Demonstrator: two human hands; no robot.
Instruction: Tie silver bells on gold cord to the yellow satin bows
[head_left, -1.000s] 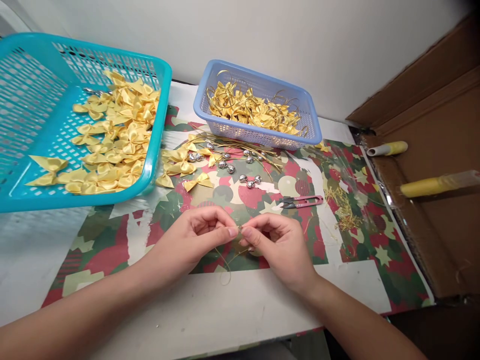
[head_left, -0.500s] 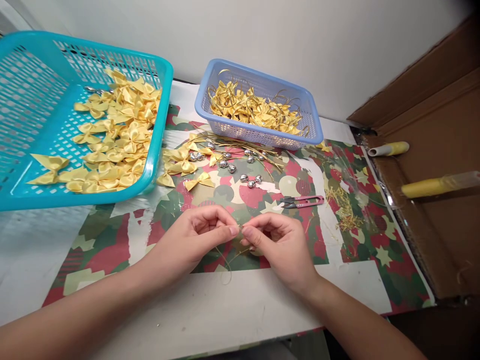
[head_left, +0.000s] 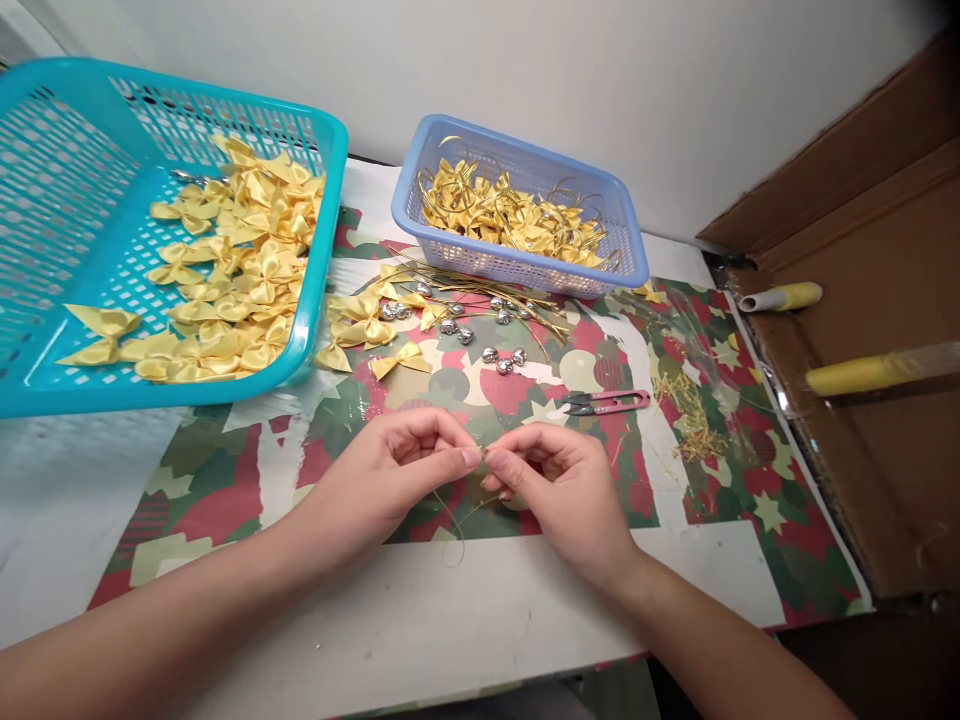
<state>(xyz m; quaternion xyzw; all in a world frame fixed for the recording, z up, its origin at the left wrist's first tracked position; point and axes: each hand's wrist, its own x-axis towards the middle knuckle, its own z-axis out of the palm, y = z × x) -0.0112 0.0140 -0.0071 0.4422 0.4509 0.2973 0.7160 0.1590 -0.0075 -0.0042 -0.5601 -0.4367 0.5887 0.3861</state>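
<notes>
Cord [head_left: 453,565], thin: pinched in the left hand [head_left: 409,465] and the right hand [head_left: 562,480], thumbs against forefingers, over the sheet [head_left: 217,500]; a loop is shown below. Snips [head_left: 588,409]: laid beyond the right hand. Bells [head_left: 505,366]: scattered farther back. Bows [head_left: 262,270]: heaped in the teal basket [head_left: 320,230].

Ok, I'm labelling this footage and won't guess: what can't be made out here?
Head view:
Thin cord: pinched part hidden by left hand and right hand.
Teal basket: left side cut off by picture edge.
Blue basket: floor mostly covered by yellow bows.
Gold thread scraps: too small to count.
</notes>
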